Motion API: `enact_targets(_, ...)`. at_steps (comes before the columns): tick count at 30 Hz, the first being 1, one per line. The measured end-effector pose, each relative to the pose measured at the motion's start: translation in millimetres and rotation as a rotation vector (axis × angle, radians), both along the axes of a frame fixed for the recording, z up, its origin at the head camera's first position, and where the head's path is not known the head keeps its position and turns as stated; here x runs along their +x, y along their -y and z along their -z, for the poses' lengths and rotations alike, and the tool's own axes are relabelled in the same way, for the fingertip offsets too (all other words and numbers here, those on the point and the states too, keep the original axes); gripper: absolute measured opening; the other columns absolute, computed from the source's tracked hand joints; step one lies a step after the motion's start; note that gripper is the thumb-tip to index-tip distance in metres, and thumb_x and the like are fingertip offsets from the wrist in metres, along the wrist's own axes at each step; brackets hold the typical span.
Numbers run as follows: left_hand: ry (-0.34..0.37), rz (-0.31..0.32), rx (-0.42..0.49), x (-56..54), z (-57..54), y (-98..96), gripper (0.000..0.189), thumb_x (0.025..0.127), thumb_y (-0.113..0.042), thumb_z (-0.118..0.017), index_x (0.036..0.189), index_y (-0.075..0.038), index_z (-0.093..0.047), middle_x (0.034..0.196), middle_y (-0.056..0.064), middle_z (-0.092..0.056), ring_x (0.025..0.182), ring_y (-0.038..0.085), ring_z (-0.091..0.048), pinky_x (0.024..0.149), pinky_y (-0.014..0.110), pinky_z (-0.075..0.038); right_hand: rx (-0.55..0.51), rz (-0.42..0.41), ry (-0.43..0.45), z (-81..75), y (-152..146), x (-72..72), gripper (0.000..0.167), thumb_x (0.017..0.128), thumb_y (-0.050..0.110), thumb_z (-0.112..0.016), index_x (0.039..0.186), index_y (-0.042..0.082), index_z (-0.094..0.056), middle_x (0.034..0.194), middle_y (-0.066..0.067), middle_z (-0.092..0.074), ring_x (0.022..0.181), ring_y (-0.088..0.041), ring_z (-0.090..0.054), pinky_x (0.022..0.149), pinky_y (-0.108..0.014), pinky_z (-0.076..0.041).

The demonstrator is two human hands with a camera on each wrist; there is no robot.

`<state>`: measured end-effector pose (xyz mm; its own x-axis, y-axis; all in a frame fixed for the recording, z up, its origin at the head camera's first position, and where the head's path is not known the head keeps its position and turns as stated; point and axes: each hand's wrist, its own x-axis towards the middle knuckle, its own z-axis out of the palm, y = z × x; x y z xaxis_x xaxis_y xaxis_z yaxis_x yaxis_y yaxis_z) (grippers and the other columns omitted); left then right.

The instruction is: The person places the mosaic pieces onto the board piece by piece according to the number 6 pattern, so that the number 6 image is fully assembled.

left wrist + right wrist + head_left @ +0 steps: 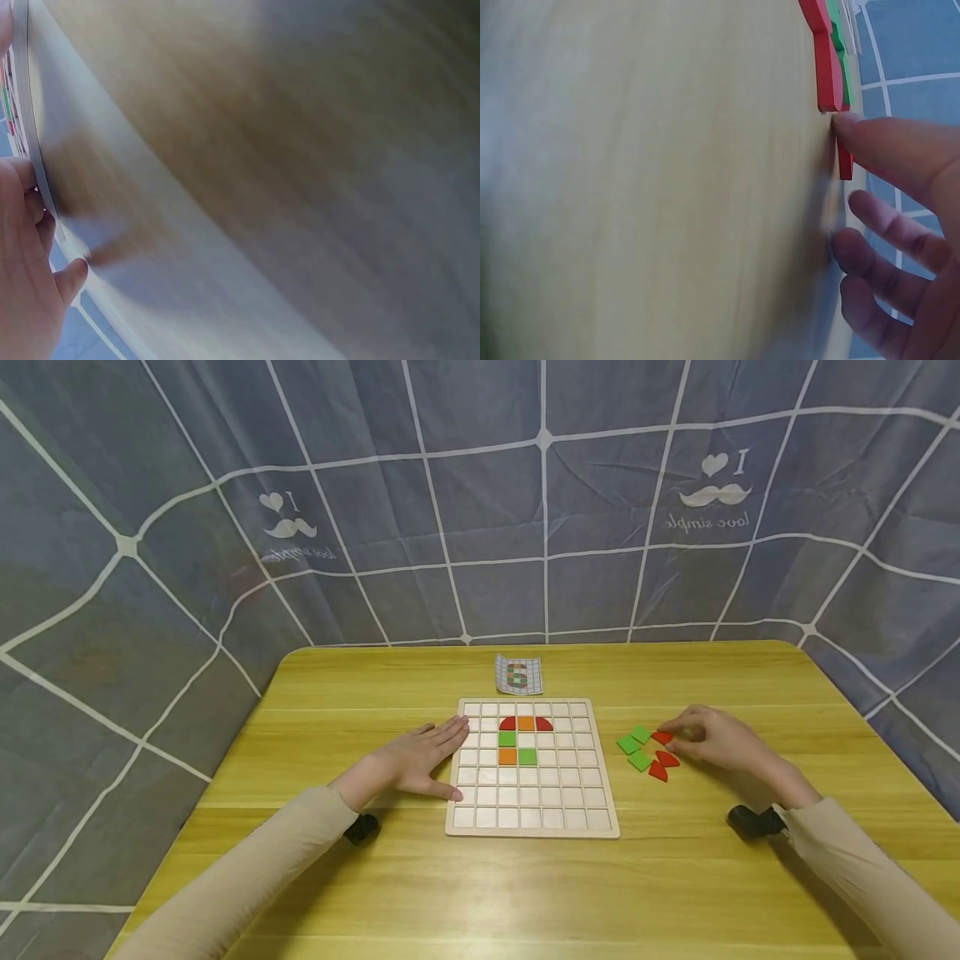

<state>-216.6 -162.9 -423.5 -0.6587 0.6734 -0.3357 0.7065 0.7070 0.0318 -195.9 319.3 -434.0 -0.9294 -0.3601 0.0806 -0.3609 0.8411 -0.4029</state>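
A pale wooden grid board (532,796) carries several tiles: red quarter-rounds (544,724) either side of an orange square (527,723), with green and orange squares below. My left hand (423,758) lies spread along the board's left side, fingertips and thumb on its edge. To the right of the board, my right hand (716,739) pinches a red quarter-round tile (662,737) between thumb and forefinger, low at the tabletop. Beside it lie more red tiles (667,759) and several green square tiles (639,761). In the right wrist view, the thumb (866,139) partly covers the pinched red tile (845,161).
A small printed card (518,676) with a coloured grid figure lies just behind the board. The yellow wooden table (360,893) ends at the back against a grey-blue curtain (487,527) with white lines. A dark wrist strap part (752,822) hangs below the right wrist.
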Motion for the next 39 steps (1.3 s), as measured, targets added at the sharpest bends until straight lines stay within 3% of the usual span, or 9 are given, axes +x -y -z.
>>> enact_targets(17,0.005,0.004,0.022,2.5,-3.1,-1.3,0.105,0.086,-0.072,-0.048,0.155,-0.008,-0.003,0.163,0.009,0.004,0.151,0.023,0.000,0.122,0.046,-0.013,0.146,0.029,-0.088,0.7,11,-2.9,0.034,0.082,0.042,-0.074,0.104,0.017,-0.072,0.102,-0.004,-0.067,0.077,-0.014,-0.057,0.062,-0.030,-0.045)
enact_targets(27,0.015,-0.008,0.027,3.0,-4.5,-2.2,0.105,0.085,-0.071,-0.048,0.155,-0.008,-0.002,0.163,0.008,0.005,0.151,0.023,0.000,0.122,0.047,-0.013,0.152,0.031,-0.073,-4.3,17,-3.4,0.032,0.082,0.043,-0.073,0.102,0.018,-0.074,0.091,0.003,-0.066,0.066,-0.007,-0.048,0.055,-0.024,-0.038)
enact_targets(39,0.012,-0.006,0.033,3.9,-4.2,-1.5,0.105,0.085,-0.071,-0.049,0.155,-0.008,-0.003,0.163,0.009,0.003,0.151,0.023,-0.001,0.122,0.047,-0.013,0.156,0.082,-0.129,-6.3,21,-1.2,0.035,0.079,0.046,-0.075,0.096,0.015,-0.075,0.092,0.000,-0.071,0.064,-0.006,-0.052,0.052,-0.024,-0.039)
